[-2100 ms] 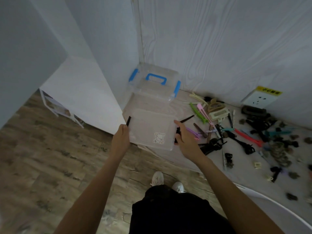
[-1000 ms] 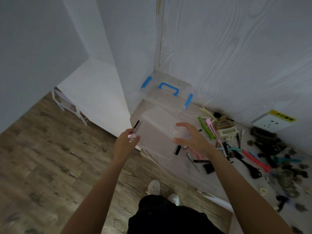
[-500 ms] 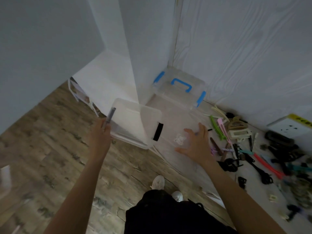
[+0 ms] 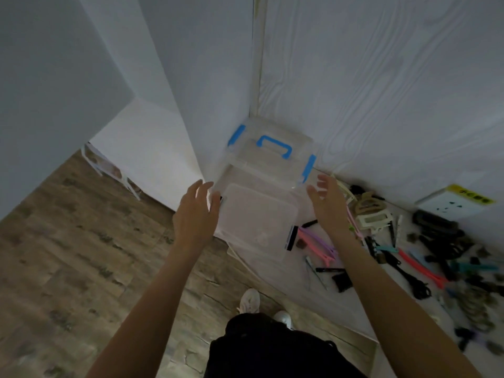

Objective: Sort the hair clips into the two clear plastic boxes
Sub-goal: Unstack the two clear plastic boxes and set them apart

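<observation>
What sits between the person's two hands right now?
In the head view, the smaller clear box with black latches lies between the left hand and right hand; neither hand grips it.

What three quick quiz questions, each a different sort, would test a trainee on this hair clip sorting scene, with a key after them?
1. True or false: the left hand grips the small clear plastic box with black latches.
2. Which box stands nearer the wall corner? A) the clear plastic box with blue handle and blue latches B) the small clear box
3. Fill in: the loose pile of mixed hair clips lies on the person's ____ side.

Key: 1 false, both it and the right hand are open beside the box. 2 A. 3 right.
</observation>
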`<state>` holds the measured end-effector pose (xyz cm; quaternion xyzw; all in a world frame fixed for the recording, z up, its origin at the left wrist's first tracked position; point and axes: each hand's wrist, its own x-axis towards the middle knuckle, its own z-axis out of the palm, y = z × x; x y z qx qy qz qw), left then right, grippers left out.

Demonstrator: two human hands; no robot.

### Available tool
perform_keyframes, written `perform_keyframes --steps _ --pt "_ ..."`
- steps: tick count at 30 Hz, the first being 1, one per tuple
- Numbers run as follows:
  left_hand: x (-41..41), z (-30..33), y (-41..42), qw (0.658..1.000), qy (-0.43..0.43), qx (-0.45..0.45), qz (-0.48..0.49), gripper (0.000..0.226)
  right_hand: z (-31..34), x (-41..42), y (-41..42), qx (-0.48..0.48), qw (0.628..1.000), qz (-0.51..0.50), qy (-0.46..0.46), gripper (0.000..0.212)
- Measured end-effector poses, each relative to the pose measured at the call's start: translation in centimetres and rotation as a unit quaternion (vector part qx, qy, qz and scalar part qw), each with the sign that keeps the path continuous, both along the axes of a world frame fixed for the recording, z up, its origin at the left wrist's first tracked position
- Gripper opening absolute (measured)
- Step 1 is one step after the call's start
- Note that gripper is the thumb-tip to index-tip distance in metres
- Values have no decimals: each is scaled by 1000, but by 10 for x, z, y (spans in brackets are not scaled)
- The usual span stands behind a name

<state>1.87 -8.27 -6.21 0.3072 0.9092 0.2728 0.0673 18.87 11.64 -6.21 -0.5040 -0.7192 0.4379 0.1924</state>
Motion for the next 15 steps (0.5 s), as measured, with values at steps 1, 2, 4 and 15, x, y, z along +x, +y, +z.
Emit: perform_keyframes --steps 1,2,4,15 --pt "-2 5 9 999 10 30 -26 37 3 -11 7 -31 999 -16 3 48" --pt "-5 8 20 996 16 54 -63 36 5 -22 13 -53 998 -30 1 54" --pt "-11 9 42 989 17 76 -126 37 6 -40 21 -86 995 -44 13 62" --pt "-44 4 131 991 -84 -64 -80 41 -12 -3 37 -182 974 -107 86 40"
